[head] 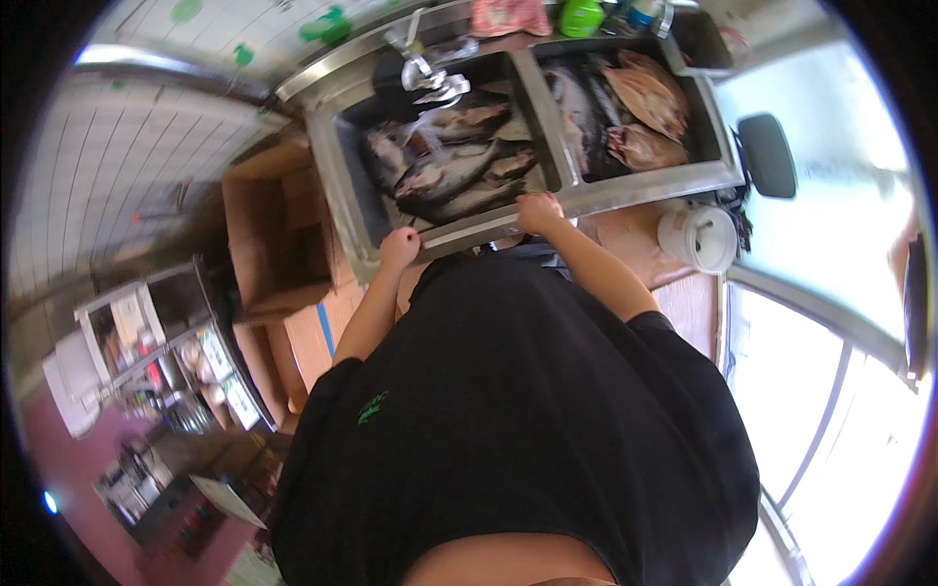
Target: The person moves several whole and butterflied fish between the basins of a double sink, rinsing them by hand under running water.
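Observation:
My left hand is curled over the front rim of a stainless steel double sink, near its left corner. Farther right, my right hand grips the same rim close to the divider. Several whole dark fish lie in the left basin, some showing reddish, cut areas. Above them the metal faucet runs water onto the fish. In the right basin are split, opened fish pieces with pinkish flesh, beside darker fish.
Left of the sink stands an open cardboard box. A white plastic bucket is below the sink's right end. Behind the basins sit a pink cloth and a green bottle. Shelves with kitchenware are at far left.

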Tool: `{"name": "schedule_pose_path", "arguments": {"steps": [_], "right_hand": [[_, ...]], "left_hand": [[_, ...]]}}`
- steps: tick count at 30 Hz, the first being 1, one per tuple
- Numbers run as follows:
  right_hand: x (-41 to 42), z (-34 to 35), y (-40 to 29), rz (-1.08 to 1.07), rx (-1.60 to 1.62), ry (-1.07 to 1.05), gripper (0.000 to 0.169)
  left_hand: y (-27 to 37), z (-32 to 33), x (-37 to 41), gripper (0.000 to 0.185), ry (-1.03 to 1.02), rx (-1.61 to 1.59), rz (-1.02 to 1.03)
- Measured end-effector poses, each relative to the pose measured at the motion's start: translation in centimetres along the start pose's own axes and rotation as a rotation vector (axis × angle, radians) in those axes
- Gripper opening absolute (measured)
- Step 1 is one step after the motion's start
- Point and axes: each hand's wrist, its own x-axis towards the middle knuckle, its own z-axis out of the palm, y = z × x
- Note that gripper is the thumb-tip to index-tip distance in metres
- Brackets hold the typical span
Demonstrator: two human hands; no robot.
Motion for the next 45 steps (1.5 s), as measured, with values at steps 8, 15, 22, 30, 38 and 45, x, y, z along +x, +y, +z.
{"name": "schedule_pose_path", "arguments": {"steps": [8,15,22,30,38,45], "right_hand": [[0.4,1.6,0.4,-0.034,0.085,0.099,0.037],[1.0,2.3,1.3,-0.066,0.093,0.140,0.043],[1.1,2.1,1.3,-0.038,0.106,0.116,0.045],[1.1,1.6,1.1,-0.026,0.119,0.064,0.046],[0.8,1.6,1.1,-0.039,0.131,0.096,0.046],[0.8,1.4,1.2,-0.033,0.137,0.091,0.047]], "left_hand": [[0.4,0.0,-0.4,0.020,0.035,-0.021,-0.087],[1.0,-0.4,-0.5,0.020,0.042,-0.029,-0.094],[0.6,0.1,-0.2,0.018,0.038,-0.013,-0.143],[0.5,0.3,0.0,0.017,0.076,0.002,-0.153],[0.7,0.2,-0.1,0.016,0.061,-0.003,-0.144],[0.2,0.5,0.0,0.015,0.060,-0.009,-0.141]]}}
